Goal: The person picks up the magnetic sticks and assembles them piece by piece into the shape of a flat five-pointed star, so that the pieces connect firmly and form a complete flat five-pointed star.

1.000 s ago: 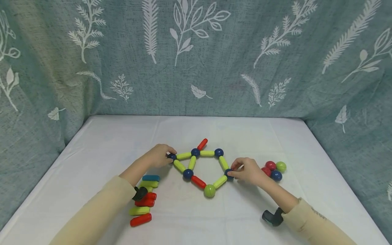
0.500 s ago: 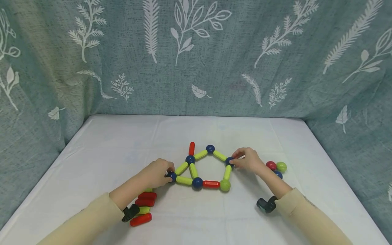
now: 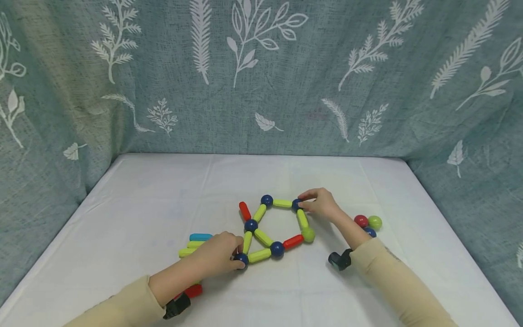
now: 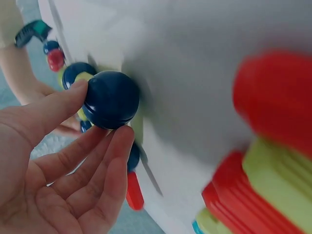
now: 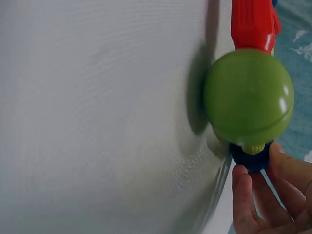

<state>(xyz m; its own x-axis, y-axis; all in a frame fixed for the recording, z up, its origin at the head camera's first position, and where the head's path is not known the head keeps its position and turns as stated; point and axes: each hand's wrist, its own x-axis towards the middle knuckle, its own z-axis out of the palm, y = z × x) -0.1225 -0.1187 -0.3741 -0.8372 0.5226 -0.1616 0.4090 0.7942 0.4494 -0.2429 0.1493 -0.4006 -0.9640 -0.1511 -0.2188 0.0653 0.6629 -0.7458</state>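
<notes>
Five blue balls, six lime rods and two red rods adjoin one green ball; near left of it, the left hand pinches a blue ball; beyond it, the right hand pinches another blue ball; three loose balls lie rightward

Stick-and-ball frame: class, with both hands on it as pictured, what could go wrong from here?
1. The left grip pinches the nearest blue ball and the right grip a far blue ball, so uneven pulling might part a joint in the frame.
2. The outward-pointing red stick meets a ball at one end only, so a bump could dislodge it.
3. The left forearm crosses above loose sticks and may scatter them.
</notes>
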